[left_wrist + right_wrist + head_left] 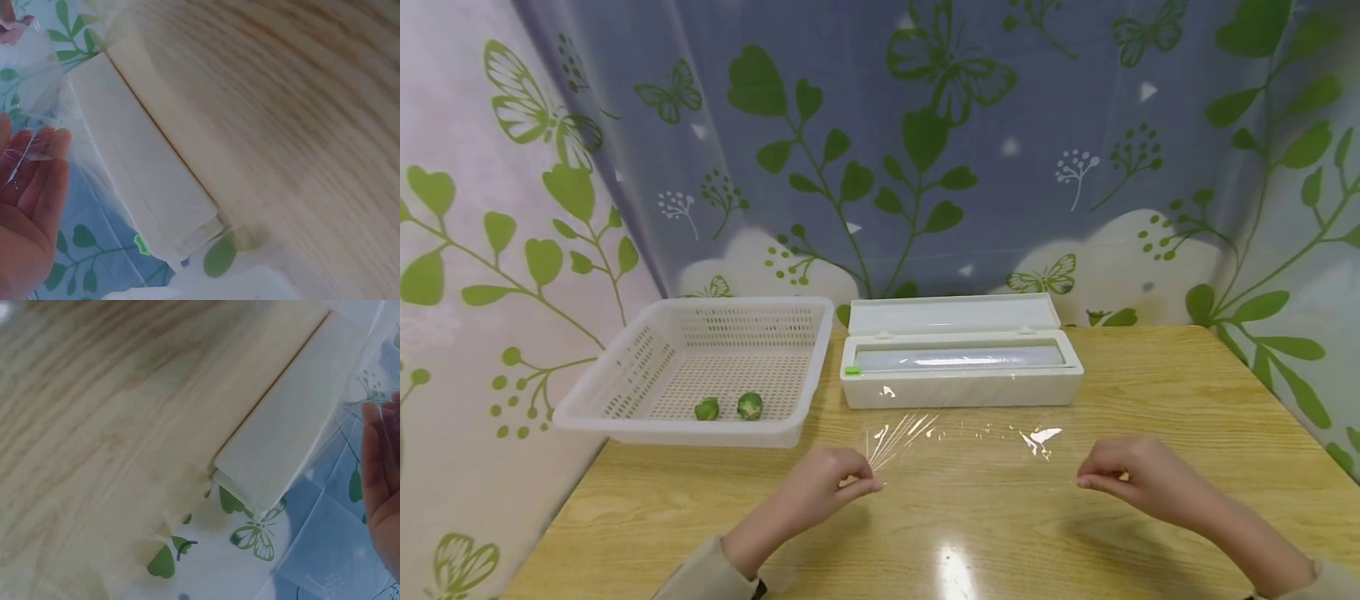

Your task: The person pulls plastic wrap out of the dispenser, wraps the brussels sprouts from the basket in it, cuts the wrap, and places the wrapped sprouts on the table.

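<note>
A sheet of clear plastic wrap [970,442] stretches from the white dispenser box [962,393] toward me, over the table. My left hand [838,483] pinches the sheet's near left corner, where creases fan out. At the near right corner, my right hand [1138,475] pinches it between thumb and fingers. Inside the box lies the wrap roll [958,358], its lid [953,314] raised at the back. A green slider [852,370] sits at the left end of the box's front edge. In the left wrist view, wrap crosses the left fingers [47,181].
Left of the box stands a white perforated basket [681,432] with two small green sprouts, one a leafy sprout [707,408] and one a rounder sprout [749,406]. A wooden table [1000,550] lies beneath everything. Patterned curtains [850,150] hang behind the box and at both sides.
</note>
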`<state>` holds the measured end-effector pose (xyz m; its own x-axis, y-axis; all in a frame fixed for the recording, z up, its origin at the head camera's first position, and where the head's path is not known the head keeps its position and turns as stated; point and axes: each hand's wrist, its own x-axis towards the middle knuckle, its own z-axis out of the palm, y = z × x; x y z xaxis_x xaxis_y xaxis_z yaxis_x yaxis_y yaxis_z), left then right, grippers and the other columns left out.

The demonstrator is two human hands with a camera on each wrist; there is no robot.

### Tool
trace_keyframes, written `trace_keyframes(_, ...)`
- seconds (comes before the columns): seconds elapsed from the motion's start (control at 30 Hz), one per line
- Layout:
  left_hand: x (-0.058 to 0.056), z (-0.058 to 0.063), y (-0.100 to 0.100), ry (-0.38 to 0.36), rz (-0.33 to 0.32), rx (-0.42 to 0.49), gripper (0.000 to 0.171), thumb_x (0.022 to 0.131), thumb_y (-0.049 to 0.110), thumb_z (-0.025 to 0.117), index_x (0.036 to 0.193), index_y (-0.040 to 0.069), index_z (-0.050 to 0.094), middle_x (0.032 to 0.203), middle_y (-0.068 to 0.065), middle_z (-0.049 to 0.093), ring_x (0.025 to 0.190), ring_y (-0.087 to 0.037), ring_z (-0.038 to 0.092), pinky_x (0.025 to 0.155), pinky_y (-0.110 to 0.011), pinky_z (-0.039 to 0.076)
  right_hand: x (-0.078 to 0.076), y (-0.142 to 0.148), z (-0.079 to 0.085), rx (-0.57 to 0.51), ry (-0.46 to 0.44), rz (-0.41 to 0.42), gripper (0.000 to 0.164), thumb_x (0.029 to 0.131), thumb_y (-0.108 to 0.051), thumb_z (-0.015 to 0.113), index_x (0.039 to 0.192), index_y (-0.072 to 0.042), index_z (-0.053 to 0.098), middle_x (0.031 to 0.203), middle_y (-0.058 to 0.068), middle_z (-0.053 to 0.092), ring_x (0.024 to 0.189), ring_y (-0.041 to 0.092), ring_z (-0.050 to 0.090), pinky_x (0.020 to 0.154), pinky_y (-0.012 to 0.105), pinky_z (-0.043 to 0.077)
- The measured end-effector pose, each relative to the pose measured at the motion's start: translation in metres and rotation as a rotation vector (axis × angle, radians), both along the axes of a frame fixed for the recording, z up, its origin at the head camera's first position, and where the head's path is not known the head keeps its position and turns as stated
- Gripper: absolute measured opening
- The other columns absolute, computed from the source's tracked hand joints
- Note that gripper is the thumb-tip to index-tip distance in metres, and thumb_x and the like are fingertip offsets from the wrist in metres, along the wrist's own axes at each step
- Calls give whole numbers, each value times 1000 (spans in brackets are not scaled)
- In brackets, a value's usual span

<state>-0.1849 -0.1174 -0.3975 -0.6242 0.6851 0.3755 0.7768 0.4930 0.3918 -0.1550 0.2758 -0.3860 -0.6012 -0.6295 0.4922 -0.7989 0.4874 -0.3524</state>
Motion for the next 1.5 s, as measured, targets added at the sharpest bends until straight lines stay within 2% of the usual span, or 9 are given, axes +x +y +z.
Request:
trace_keyframes(0.1,0,-3,-1,-18,-12,-21,11,82,19,62,75,10,63,74,4,64,70,-3,58,62,-17,46,1,2,-6,10,11,20,25,70,-3,70,78,-26,63,76,-16,57,62,-4,50,51,8,37)
trace_keyframes(0.2,0,-4,-2,9,-17,-70,11,83,20,61,77,11,63,76,5,65,72,-4,60,65,-17,47,0,3,-12,17,37,45,24,69,-3,71,77,-24,63,76,-15,57,62,-4,49,50,8,36)
trace_keyframes(0.37,0,-6,-2,74,-31,-178,12,82,23,62,75,13,63,72,8,61,67,-2,56,62,-15,44,0,4,-21,56,74,54,22,65,-4,73,73,-21,63,75,-16,54,63,-5,48,51,8,36)
trace_keyframes(0.6,0,-8,0,71,-75,-296,10,80,16,64,71,15,61,74,10,57,68,-2,52,59,-15,43,-2,3,-33,108,64,52,22,65,-5,73,74,-21,61,77,-16,52,64,-5,48,52,9,36)
trace_keyframes(0.83,-3,-8,4,109,-69,-386,11,78,16,66,68,18,61,72,12,52,68,-3,48,57,-14,40,-5,-1,-44,122,148,74,24,59,-6,76,69,-20,58,77,-13,44,67,-3,41,56,8,34)
trace_keyframes(1.03,-5,-13,7,127,-85,-454,14,77,14,66,66,19,59,64,12,44,55,-1,42,48,-15,33,-6,-3,-47,146,92,87,26,65,-5,72,70,-21,53,73,-15,42,64,-4,38,54,7,31)
trace_keyframes(1.2,-7,-16,10,151,-81,-534,16,76,16,65,64,19,55,61,12,40,52,-2,39,45,-17,30,-7,-5,-47,201,28,69,27,72,-9,69,69,-23,45,70,-18,36,62,-5,33,52,10,28)
trace_keyframes(1.5,-11,-20,13,181,-69,-605,27,78,21,65,60,19,45,58,11,38,49,-3,35,41,-18,26,-10,-7,-50,238,-34,70,26,72,-11,68,69,-22,45,70,-18,35,62,-5,34,51,12,31)
